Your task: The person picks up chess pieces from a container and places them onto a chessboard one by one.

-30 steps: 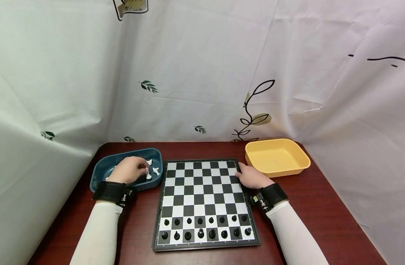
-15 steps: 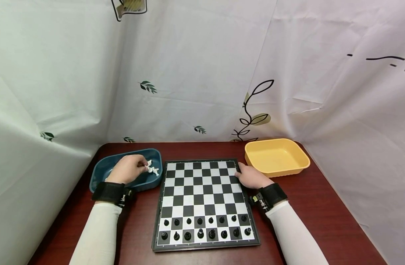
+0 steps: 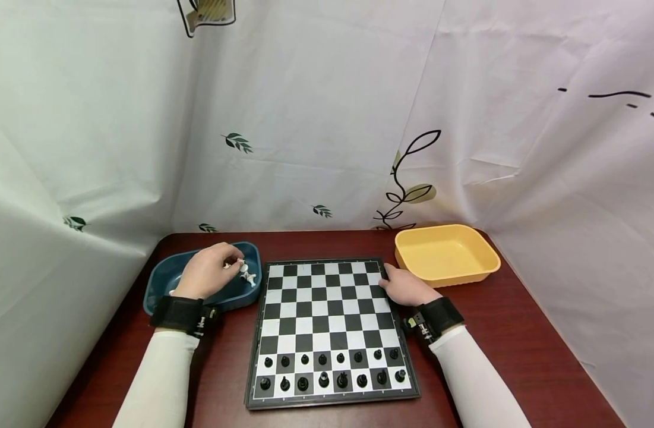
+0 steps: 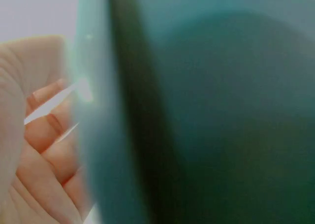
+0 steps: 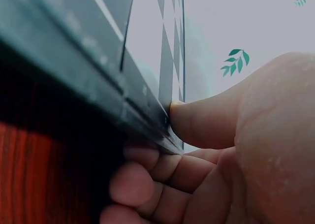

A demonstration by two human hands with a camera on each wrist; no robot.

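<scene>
My left hand [image 3: 210,272] reaches into the blue tray [image 3: 168,261], its fingers bent beside several white chess pieces [image 3: 250,278]. Whether it pinches one cannot be made out; in the left wrist view the tray wall [image 4: 93,150] hides the fingertips. On the table lies a chessboard [image 3: 327,309], with black chess pieces [image 3: 324,379] standing on its two nearest rows. My right hand [image 3: 409,286] grips the board's right edge near the far corner. In the right wrist view its thumb [image 5: 206,120] lies over the rim and its other fingers [image 5: 172,172] curl below.
A yellow tray [image 3: 449,255] with nothing in it stands beyond my right hand at the back right. The dark red table [image 3: 498,333] ends at a white patterned cloth [image 3: 316,119] behind and at the sides.
My left hand has shifted slightly away from me inside the blue tray, and the white chess pieces by its fingertips have been moved together. The right hand and the board stay put.
</scene>
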